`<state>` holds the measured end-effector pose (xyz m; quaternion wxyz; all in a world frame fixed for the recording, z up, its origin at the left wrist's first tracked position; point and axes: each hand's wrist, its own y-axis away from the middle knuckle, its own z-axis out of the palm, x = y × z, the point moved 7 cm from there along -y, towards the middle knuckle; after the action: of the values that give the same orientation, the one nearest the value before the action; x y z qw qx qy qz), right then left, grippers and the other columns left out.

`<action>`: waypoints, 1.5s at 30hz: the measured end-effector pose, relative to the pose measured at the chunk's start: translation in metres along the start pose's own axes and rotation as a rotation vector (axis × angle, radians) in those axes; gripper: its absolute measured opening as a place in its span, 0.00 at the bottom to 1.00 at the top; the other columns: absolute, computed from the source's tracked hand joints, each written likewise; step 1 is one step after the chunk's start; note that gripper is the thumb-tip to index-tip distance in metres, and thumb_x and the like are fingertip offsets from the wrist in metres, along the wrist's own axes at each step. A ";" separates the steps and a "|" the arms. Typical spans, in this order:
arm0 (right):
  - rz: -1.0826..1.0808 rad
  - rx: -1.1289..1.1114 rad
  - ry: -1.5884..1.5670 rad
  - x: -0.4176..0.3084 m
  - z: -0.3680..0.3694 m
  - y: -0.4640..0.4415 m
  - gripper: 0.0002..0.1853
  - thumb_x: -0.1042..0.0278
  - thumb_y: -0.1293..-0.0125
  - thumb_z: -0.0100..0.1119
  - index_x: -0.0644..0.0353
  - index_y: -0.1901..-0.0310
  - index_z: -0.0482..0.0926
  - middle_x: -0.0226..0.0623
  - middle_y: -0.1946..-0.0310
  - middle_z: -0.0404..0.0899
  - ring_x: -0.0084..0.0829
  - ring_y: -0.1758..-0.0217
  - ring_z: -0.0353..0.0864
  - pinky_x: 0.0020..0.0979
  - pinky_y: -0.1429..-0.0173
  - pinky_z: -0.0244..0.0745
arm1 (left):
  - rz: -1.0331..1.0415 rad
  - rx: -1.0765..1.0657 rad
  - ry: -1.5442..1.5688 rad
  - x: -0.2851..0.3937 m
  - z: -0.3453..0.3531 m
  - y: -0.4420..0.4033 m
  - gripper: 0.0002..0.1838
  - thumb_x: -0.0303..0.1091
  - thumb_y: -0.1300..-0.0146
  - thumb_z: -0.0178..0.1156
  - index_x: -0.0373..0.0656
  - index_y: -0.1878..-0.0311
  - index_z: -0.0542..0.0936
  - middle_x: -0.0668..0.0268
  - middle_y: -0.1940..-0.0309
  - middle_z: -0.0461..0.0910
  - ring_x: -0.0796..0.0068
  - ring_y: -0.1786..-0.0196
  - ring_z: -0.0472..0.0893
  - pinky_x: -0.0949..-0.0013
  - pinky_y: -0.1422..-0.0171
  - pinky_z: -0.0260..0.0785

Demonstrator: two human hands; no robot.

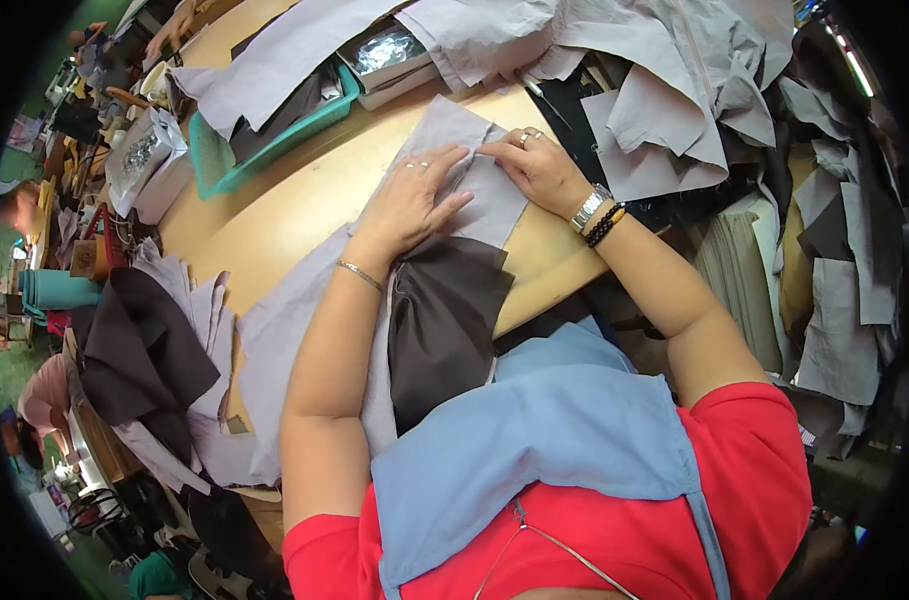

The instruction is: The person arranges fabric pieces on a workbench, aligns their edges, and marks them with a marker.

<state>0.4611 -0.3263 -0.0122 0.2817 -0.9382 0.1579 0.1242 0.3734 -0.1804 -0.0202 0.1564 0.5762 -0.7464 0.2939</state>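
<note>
A light grey-lilac cloth [444, 125] lies on the pale wooden table [274, 210], with a dark brown cloth piece [444, 310] attached or laid below it near the apron. My left hand [414, 195] rests flat on the light cloth, fingers spread. On the cloth's right side, my right hand [534, 165] has its thumb and index finger pinched together at a fold of the cloth. The light cloth runs on down beneath my left forearm.
A teal basket [214, 165] holding cloth stands at the upper left, beside a white box [144, 165]. Grey fabric [654, 110] is heaped at the upper right, near a pointed tool [534, 88]. Dark cloth [144, 350] hangs at the left edge. Another person's hand [169, 30] shows at the top left.
</note>
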 end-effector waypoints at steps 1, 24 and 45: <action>-0.015 -0.021 0.003 -0.001 0.001 0.000 0.18 0.76 0.39 0.61 0.50 0.46 0.82 0.37 0.62 0.82 0.41 0.58 0.80 0.39 0.51 0.77 | 0.009 -0.009 -0.013 0.002 -0.001 0.001 0.30 0.51 0.31 0.56 0.46 0.31 0.70 0.53 0.33 0.71 0.51 0.31 0.69 0.52 0.24 0.55; -0.032 -0.005 0.008 0.002 0.005 0.004 0.19 0.78 0.40 0.60 0.51 0.47 0.83 0.36 0.58 0.83 0.40 0.56 0.80 0.37 0.48 0.77 | 0.014 0.014 -0.132 0.002 0.004 0.002 0.27 0.56 0.32 0.56 0.53 0.35 0.75 0.55 0.32 0.70 0.51 0.31 0.69 0.49 0.23 0.53; -0.070 -0.011 0.003 -0.002 0.003 0.003 0.16 0.79 0.40 0.62 0.54 0.51 0.85 0.35 0.57 0.83 0.37 0.54 0.81 0.34 0.50 0.78 | 0.010 0.052 -0.132 -0.002 0.007 0.002 0.30 0.56 0.35 0.58 0.49 0.35 0.75 0.56 0.32 0.71 0.54 0.30 0.69 0.50 0.24 0.54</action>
<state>0.4576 -0.3265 -0.0149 0.2807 -0.9448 0.1247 0.1138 0.3727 -0.1827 -0.0270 0.0901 0.5945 -0.7501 0.2754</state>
